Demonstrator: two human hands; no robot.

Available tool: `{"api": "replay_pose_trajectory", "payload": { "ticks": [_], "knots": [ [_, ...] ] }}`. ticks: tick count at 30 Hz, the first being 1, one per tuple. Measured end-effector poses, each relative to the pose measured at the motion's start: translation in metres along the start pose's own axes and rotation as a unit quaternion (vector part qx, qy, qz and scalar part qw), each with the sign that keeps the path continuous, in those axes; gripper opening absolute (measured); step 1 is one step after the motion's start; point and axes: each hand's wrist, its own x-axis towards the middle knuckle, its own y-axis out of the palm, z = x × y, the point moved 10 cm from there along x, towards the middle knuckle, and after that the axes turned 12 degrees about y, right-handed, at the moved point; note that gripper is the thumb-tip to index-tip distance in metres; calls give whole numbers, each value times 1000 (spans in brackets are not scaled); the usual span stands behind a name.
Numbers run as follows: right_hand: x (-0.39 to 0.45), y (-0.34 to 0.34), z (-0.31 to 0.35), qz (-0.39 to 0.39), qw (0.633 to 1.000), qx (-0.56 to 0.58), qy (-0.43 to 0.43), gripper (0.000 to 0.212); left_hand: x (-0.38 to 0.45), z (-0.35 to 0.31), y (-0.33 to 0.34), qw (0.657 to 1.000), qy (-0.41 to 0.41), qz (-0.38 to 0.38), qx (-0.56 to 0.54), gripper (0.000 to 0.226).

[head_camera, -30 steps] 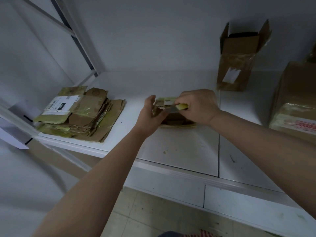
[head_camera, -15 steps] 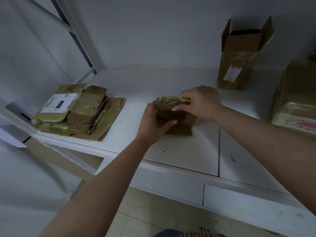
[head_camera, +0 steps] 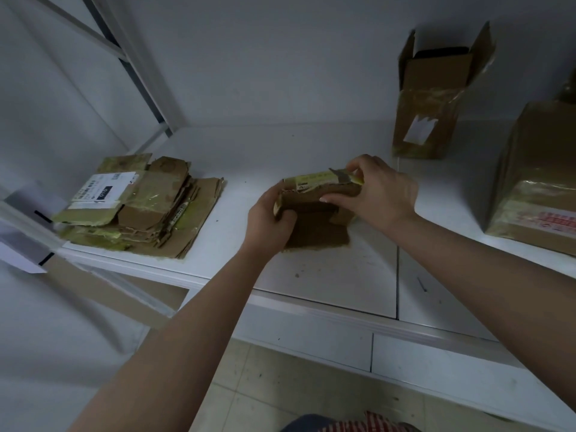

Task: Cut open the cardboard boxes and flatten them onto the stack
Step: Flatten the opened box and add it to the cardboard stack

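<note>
A small brown cardboard box [head_camera: 314, 210] with yellowish tape on top sits in the middle of the white shelf [head_camera: 327, 275]. My left hand [head_camera: 269, 219] grips its left end, fingers curled round the edge. My right hand [head_camera: 378, 191] holds a yellow-handled box cutter [head_camera: 344, 177] with the grey blade lying on the taped top, thumb pressed against the box's near side. One flap of the box lies flat toward me. The stack of flattened boxes [head_camera: 140, 207] lies at the shelf's left end, a white label on its top piece.
An upright opened box [head_camera: 433, 98] with raised flaps stands at the back right. A larger taped box [head_camera: 539, 185] fills the right edge. Slanted metal shelf posts [head_camera: 134, 63] rise at the left. The shelf's front edge and tiled floor lie below.
The box has been tipped up and turned so its taped top faces up. My left hand went from touching its left side to gripping that end. The cutter blade moved along the tape.
</note>
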Motion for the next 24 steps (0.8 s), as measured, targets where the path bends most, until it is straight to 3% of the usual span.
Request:
{"api": "replay_pose_trajectory", "payload": {
  "ticks": [4,14,19,24],
  "knots": [
    [-9,3,10,4,1000,28,-12,77,3,3,-12,999,-13,-44,4,44],
    [-18,23,10,72,997,-2,16,61,-7,14,-21,998,13,-58,37,51],
    [-20,20,11,101,994,-37,-33,45,-14,11,-18,992,73,-26,104,52],
    [-33,38,20,170,976,-99,-92,46,-36,30,-18,982,75,36,172,55]
  ]
}}
